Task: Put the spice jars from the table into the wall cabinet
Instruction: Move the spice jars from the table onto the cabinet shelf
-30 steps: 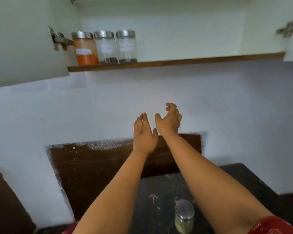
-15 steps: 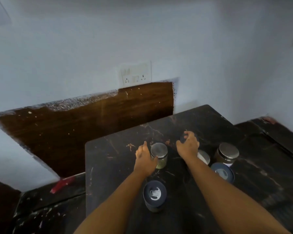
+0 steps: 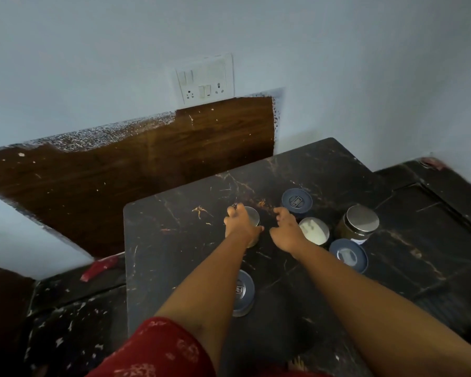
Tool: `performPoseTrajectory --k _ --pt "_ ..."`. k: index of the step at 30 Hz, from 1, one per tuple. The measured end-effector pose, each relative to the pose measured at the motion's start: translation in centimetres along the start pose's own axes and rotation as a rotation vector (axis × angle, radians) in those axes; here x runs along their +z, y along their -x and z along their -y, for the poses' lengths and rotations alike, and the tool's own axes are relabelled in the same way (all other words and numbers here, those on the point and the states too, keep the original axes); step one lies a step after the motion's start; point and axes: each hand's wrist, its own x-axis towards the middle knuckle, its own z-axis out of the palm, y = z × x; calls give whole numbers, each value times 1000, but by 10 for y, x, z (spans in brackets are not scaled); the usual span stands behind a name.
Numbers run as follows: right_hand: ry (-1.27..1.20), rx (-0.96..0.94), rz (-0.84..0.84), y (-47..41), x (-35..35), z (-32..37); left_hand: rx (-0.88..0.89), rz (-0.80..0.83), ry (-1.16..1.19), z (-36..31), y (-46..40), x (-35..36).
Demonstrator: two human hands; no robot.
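Several spice jars stand on the dark marble table (image 3: 174, 240). My left hand (image 3: 239, 227) grips a silver-lidded jar (image 3: 253, 215) with pale greenish contents, fingers round its left side and thumb on its near side. My right hand (image 3: 286, 231) hovers just right of it, fingers loosely curled and holding nothing. Right of that hand stand a white-lidded jar (image 3: 314, 230), a blue-lidded jar (image 3: 297, 200) behind it, a dark jar with a silver lid (image 3: 360, 221) and another blue-lidded jar (image 3: 348, 255). A third blue-lidded jar (image 3: 244, 292) sits under my left forearm. The wall cabinet is out of view.
The table stands against a white wall with a switch and socket plate (image 3: 204, 78) and a dark wooden panel (image 3: 147, 159). A lower dark surface (image 3: 433, 200) lies right of the table, and a speckled dark floor (image 3: 65, 322) to the left.
My view dropped from the open cabinet to the table. Both hands came down from the wall, and my left hand has closed round the silver-lidded jar.
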Motion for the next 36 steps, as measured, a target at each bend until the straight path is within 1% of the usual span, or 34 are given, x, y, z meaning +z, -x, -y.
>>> performPoseTrajectory --k 2,3,4,5,6,7,9,11,12,13,14,16,18,19,21,23,24,25,27,30,34,36 --pt "-69 13 -9 -6 -10 8 11 -21 45 3 -3 -3" --pt "-99 12 -4 -10 -18 14 18 -49 115 4 -6 -7" --pt "-138 26 10 -11 -22 18 25 -66 227 8 -8 -12" --pt "-187 44 45 -11 -28 24 22 -76 395 11 -8 -19" --pt "-239 52 119 -12 -35 28 20 -62 602 12 -7 -27" --pt "-291 51 228 -12 -42 32 15 -20 803 11 -6 -34" --pt "-381 45 520 -12 -54 39 26 91 1112 8 -2 -51" --pt "-464 42 751 -10 -59 48 79 155 1302 6 3 -63" --pt "-511 35 813 -10 -59 52 106 177 1378 6 5 -67" --pt "-552 23 842 -10 -57 55 119 194 1444 5 7 -68" --pt "-591 9 845 -11 -55 58 118 211 1498 3 9 -69" --pt "-690 3 795 -15 -51 63 59 150 1524 -2 12 -68" --pt "-743 6 715 -18 -48 65 -51 22 1405 -5 11 -63" --pt "-715 -14 665 -19 -46 65 -85 -29 1343 -8 13 -61" --pt "-548 -84 556 -19 -42 70 -84 -64 1307 -12 17 -54" --pt "-412 -145 461 -22 -33 71 -78 -49 1391 -16 21 -50" --pt "-409 -158 440 -23 -30 73 -74 -53 1438 -19 24 -51" --pt "-447 -169 447 -19 -31 76 -67 -68 1474 -18 24 -50" --pt "-552 -174 510 -13 -36 81 -73 -110 1517 -19 24 -50" --pt "-581 -192 558 -15 -43 75 -69 -137 1540 -20 27 -51" --pt "-570 -178 506 -11 -43 69 -48 -86 1549 -21 35 -51" --pt "-548 -209 487 -8 -43 71 -42 -55 1540 -25 40 -51"
